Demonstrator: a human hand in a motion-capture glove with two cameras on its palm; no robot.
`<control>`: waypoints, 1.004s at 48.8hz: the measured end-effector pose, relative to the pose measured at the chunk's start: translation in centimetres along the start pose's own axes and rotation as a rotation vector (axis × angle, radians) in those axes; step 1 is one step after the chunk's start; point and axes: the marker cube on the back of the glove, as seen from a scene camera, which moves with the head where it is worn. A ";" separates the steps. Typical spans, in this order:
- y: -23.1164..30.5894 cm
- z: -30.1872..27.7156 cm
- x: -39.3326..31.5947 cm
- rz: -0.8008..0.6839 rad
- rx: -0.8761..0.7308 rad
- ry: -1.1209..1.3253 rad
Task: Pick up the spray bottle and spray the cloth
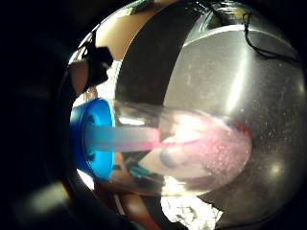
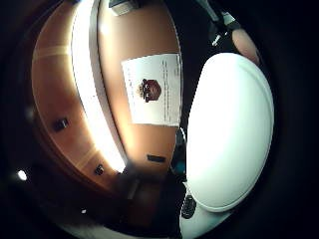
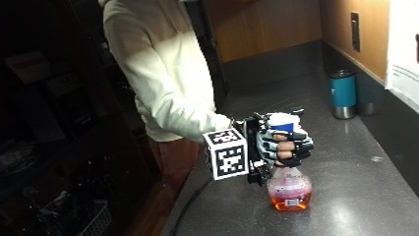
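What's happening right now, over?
Right hand gripping the spray bottle by its neck, upright at the countertop. No cloth in view. Teal tumbler stands well behind, not in the way.

My right hand [image 3: 283, 147] wears a black glove with pale bands across the fingers [image 3: 285, 146]. The spray bottle [image 3: 288, 189] is clear plastic — orange-red liquid at the base, a pink-and-white label above it, and a blue-and-white head. In the little finger side palm view its collar is bright blue and its dip tube pink. The counter [image 3: 367, 187] is dark grey with fine pale speckles. My sleeve [image 3: 171, 93] is cream. The tumbler [image 3: 342, 93] is teal with a silver base and a dark lid. The wall [image 3: 275, 24] is warm orange-brown wood — the sheet [image 2: 152, 89] on it is white with a dark red emblem.
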 end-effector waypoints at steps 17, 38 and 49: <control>-0.4 0.8 -0.1 0.002 0.021 -0.004; 0.0 1.2 0.0 -0.006 0.074 0.000; 0.6 1.1 -0.3 -0.036 0.051 0.040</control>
